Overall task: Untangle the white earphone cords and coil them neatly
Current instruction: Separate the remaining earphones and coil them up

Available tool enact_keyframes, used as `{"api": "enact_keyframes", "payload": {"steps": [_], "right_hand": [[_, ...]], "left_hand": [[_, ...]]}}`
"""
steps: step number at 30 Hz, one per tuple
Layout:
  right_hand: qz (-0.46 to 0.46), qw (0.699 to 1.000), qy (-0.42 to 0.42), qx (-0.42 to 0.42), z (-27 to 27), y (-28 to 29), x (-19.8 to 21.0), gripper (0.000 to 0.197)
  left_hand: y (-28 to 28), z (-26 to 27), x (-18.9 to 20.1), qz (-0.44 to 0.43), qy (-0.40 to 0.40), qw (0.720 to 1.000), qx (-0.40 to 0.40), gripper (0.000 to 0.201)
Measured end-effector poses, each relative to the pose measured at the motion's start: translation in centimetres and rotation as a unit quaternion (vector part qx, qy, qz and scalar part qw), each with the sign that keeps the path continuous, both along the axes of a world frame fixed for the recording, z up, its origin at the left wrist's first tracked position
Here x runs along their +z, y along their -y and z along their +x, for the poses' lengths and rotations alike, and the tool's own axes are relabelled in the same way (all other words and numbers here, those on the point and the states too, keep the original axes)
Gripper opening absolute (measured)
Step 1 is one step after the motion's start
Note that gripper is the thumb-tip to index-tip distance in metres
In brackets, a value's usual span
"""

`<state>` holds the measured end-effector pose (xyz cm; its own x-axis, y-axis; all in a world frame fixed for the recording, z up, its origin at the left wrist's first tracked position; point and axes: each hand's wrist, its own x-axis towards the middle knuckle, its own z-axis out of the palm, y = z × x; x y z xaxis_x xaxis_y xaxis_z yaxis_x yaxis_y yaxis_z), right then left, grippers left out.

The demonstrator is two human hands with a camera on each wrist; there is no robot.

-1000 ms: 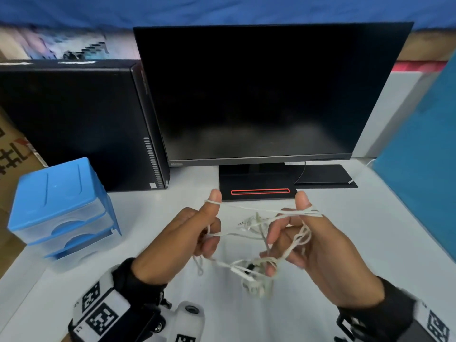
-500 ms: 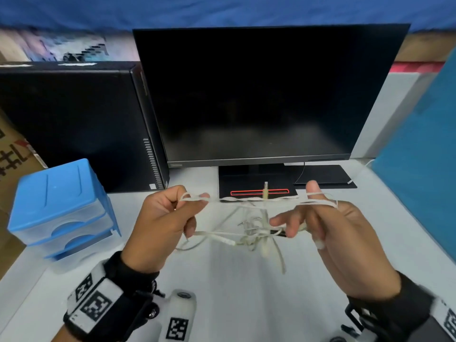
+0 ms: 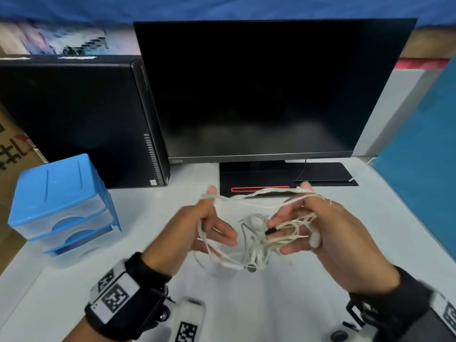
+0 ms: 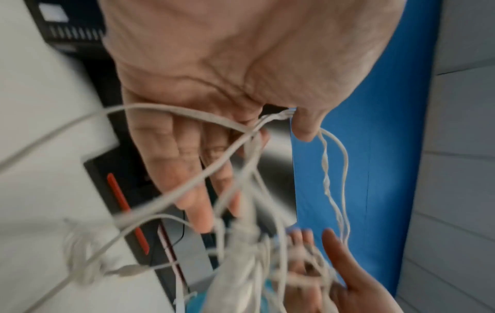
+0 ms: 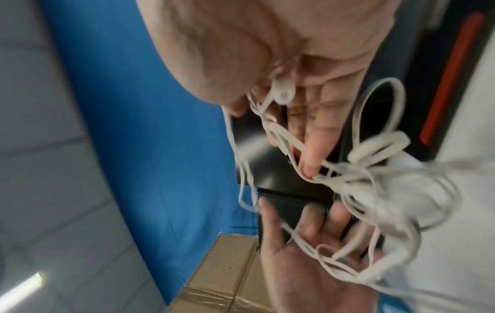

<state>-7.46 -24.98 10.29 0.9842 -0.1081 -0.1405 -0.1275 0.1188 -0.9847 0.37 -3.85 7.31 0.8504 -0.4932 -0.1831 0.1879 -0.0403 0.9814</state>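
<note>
The white earphone cords [image 3: 256,245] hang as one tangle between my two hands above the white table [image 3: 246,307]. A strand runs from my left thumb to my right thumb. My left hand [image 3: 219,215] has its fingers straight, with loops draped over the thumb and across the fingers. My right hand [image 3: 291,206] is spread too, cords wound loosely round its fingers and an earbud [image 3: 314,239] lying against the palm. The left wrist view shows the left hand [image 4: 254,180] flat behind blurred cords [image 4: 241,243]. The right wrist view shows the right hand [image 5: 270,139], the earbud [image 5: 284,95] and the knot [image 5: 375,180].
A black monitor [image 3: 271,90] on its stand base [image 3: 256,178] is right behind my hands. A black computer tower [image 3: 74,119] stands at the back left, and a blue drawer unit [image 3: 61,201] sits at the left. A blue panel [image 3: 424,169] closes the right side.
My hands have come closer together and their fingers have straightened. The strand that was taut between the thumbs has slackened, and the tangle hangs lower.
</note>
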Motion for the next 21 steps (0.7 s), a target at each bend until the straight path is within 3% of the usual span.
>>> {"api": "enact_keyframes", "payload": {"steps": [3,5,7,8,11,14,16,18,21], "right_hand": [[0.121,0.992,-0.017,0.042,0.1,-0.5,-0.6,0.058],[0.150,0.986,-0.011,0.071,0.1,-0.5,-1.0,0.069],[0.162,0.985,0.005,0.057,0.1,-0.4,-1.0,0.066],[0.140,0.989,0.018,0.035,0.1,-0.2,-0.8,0.057],[-0.054,0.997,0.053,-0.012,0.0,0.6,-0.2,0.019],[-0.204,0.973,0.059,0.090,-0.3,1.0,0.1,0.022],[-0.273,0.947,0.044,0.163,-0.8,0.5,-0.1,0.012],[-0.321,0.930,0.032,0.176,-0.9,0.1,-0.3,0.014],[-0.338,0.927,0.041,0.154,-0.7,0.6,-0.5,0.036]], "left_hand": [[1.6,-1.3,-1.9,0.016,0.031,0.995,-0.091,0.027],[1.9,-1.9,-2.4,0.005,0.041,0.990,-0.134,0.014],[1.8,-1.9,-2.5,0.020,0.063,0.986,-0.151,0.009],[1.6,-1.8,-2.4,0.032,0.076,0.985,-0.150,0.010],[0.9,-1.2,-1.9,0.037,0.104,0.986,-0.124,0.013],[0.6,-0.8,-1.6,0.041,0.137,0.983,-0.116,0.031],[0.8,-1.2,-1.6,0.034,0.129,0.984,-0.114,0.032],[1.2,-1.6,-1.6,0.024,0.108,0.987,-0.113,0.027],[1.0,-1.5,-1.7,-0.001,0.090,0.987,-0.131,0.021]]}}
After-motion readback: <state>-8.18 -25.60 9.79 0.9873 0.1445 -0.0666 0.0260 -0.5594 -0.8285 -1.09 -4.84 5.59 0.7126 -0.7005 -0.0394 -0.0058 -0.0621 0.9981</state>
